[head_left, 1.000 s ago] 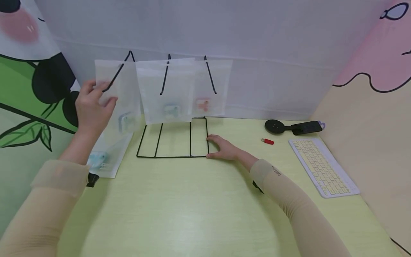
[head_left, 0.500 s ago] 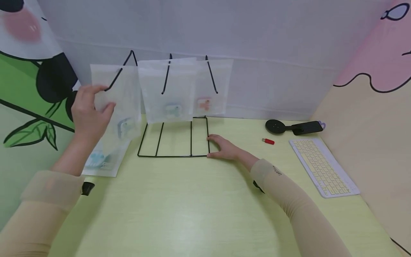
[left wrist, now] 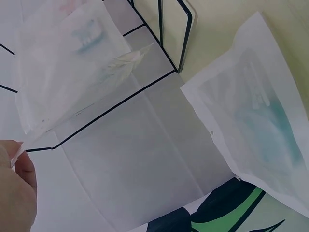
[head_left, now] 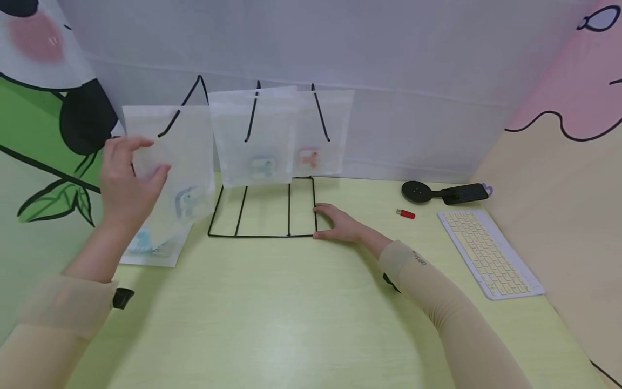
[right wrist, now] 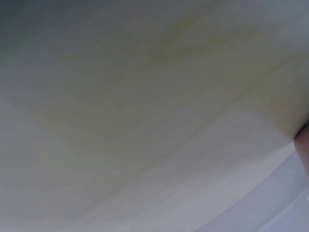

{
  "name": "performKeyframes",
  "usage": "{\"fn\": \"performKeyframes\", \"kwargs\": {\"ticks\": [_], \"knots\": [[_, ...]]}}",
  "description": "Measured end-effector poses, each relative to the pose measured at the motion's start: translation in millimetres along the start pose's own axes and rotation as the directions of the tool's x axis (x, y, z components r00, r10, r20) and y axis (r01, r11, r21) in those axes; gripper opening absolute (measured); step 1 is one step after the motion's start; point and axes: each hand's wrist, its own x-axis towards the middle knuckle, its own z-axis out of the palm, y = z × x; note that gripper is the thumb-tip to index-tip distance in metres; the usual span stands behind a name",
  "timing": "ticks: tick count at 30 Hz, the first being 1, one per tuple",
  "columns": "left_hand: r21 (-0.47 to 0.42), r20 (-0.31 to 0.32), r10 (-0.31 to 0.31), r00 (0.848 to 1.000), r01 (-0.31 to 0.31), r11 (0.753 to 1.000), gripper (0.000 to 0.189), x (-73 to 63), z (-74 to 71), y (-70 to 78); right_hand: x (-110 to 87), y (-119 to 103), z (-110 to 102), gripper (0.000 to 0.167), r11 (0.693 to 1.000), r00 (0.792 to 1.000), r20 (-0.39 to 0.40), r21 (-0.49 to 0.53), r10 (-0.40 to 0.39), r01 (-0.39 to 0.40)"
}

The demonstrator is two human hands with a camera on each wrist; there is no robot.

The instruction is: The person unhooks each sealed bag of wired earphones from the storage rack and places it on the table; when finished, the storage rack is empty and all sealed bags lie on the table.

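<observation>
A black wire display rack (head_left: 262,236) stands against the back wall, with three prongs pointing forward. On its left prong hangs a frosted plastic bag (head_left: 170,162) with a blue print, near the prong's tip. My left hand (head_left: 128,178) pinches this bag's edge beside the tip, as the left wrist view shows. My right hand (head_left: 340,223) grips the right side of the rack's base, thumb at the front corner. Frosted bags hang on the middle (head_left: 252,140) and right (head_left: 328,129) prongs. The right wrist view is mostly blurred whitish surface.
Another frosted bag (left wrist: 270,125) with a teal print lies at the table's left, partly behind the hanging one. On the right are a red USB stick (head_left: 405,214), a black round-headed stand (head_left: 444,193) and a white keyboard (head_left: 491,254). Printed cloth walls enclose the table.
My left hand has moved left and down toward me, drawing the left bag along its prong toward the tip. The right hand and the rack stay in place.
</observation>
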Motion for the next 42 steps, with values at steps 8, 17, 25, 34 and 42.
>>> {"fn": "performKeyframes", "kwargs": {"ticks": [8,17,25,34,42], "knots": [[0.0,0.002,0.001,1.0,-0.001,1.0,0.038,-5.3,-8.8,6.3,-1.4,-2,-1,0.081,1.0,1.0,0.0,0.007,0.012,-0.012],[0.022,0.007,0.029,1.0,-0.029,0.999,0.043,-13.2,-26.4,16.2,-0.7,-2,0,0.08,1.0,1.0,0.001,0.001,0.004,-0.004],[0.02,0.017,0.05,0.999,-0.05,0.999,0.045,-21.9,-44.2,25.6,0.0,0,0,0.082,1.0,1.0,0.005,-0.003,0.017,-0.017],[0.085,0.068,0.061,0.996,-0.066,0.994,0.08,-30.0,-72.2,36.1,0.2,1,1,0.081,1.0,1.0,0.005,-0.009,0.023,-0.023],[0.034,0.136,-0.071,0.988,0.067,0.997,0.048,-32.1,-99.0,46.2,1.9,2,2,0.081,1.0,1.0,0.0,-0.006,0.008,-0.008]]}}
